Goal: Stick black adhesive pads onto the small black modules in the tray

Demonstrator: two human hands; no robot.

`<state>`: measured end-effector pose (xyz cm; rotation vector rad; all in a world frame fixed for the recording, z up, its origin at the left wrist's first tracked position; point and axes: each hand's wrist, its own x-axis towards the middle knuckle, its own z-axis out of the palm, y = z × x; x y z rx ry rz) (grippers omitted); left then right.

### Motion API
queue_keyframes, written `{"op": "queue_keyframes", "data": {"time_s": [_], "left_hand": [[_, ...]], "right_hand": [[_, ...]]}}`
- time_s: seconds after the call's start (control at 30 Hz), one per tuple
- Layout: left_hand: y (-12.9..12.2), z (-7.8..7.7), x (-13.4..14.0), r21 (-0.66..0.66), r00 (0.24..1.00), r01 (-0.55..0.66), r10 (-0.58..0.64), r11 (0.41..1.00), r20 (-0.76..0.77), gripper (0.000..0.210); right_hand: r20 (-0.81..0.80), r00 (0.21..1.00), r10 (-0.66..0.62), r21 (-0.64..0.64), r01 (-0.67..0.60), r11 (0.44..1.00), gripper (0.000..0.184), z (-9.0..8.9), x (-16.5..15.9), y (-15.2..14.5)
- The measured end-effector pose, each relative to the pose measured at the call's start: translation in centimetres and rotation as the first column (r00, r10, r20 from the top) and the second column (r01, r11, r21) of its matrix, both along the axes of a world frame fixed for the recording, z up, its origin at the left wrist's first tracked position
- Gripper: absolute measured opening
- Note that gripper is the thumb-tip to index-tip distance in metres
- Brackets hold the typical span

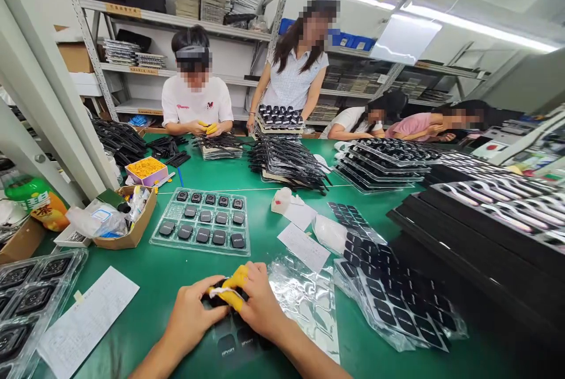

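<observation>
In front of the tray (pixel 175 212), on its near side, the left hand (pixel 190 313) has thumb and fingers nearly together, pinching a black piece (pixel 218 299) between them. The right hand (pixel 259 299) curls its yellow-covered fingers in close over the same piece; whether they grip it I cannot tell, as they hide much of it. A label sheet (pixel 237 341) lies under both hands. Right of the tray are paper slips (pixel 303 248) and, farther right and nearer, bagged sheets (pixel 392 310). Left of it stands a carton (pixel 120 242). Beyond it, a co-worker (pixel 197 99) sits, fingers also yellow-covered.
</observation>
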<state>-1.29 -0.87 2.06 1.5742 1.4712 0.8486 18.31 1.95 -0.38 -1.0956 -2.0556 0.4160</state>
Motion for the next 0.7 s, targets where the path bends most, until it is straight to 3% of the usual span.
{"op": "queue_keyframes", "data": {"time_s": [0.1, 0.23, 0.33, 0.4, 0.57, 0.7], "left_hand": [[-0.1, 0.1, -0.1, 0.054, 1.000, 0.009, -0.007, 0.999, -0.028, 0.043], [-0.2, -0.3, -0.2, 0.108, 0.999, 0.026, -0.024, 0.994, -0.022, 0.045], [0.0, -1.3, -0.2, 0.062, 0.999, -0.001, -0.001, 0.998, 0.036, 0.051], [0.0, -1.8, -0.2, 0.044, 0.997, -0.019, 0.016, 0.999, 0.071, 0.055], [-0.2, -2.1, -0.2, 0.046, 0.994, -0.024, 0.019, 0.999, 0.103, 0.054], [-0.2, -2.1, -0.2, 0.024, 0.986, -0.034, 0.030, 0.999, 0.164, 0.057]], "right_hand": [[0.065, 0.997, -0.052, -0.037, 0.055, 0.998, 0.015, 0.1, -0.2, -0.2], [0.104, 0.995, 0.010, -0.116, 0.002, 0.993, 0.019, 0.8, -0.3, 0.0], [0.153, 0.964, -0.219, -0.119, 0.238, 0.964, 0.020, 0.4, 0.1, 0.4], [0.109, 0.953, -0.283, -0.084, 0.293, 0.952, 0.023, 0.1, 0.2, 0.2], [0.102, 0.988, -0.119, -0.009, 0.121, 0.993, 0.024, 0.1, 0.0, -0.3], [0.085, 0.911, -0.403, 0.019, 0.403, 0.915, 0.033, 0.3, 0.5, 0.2]]}}
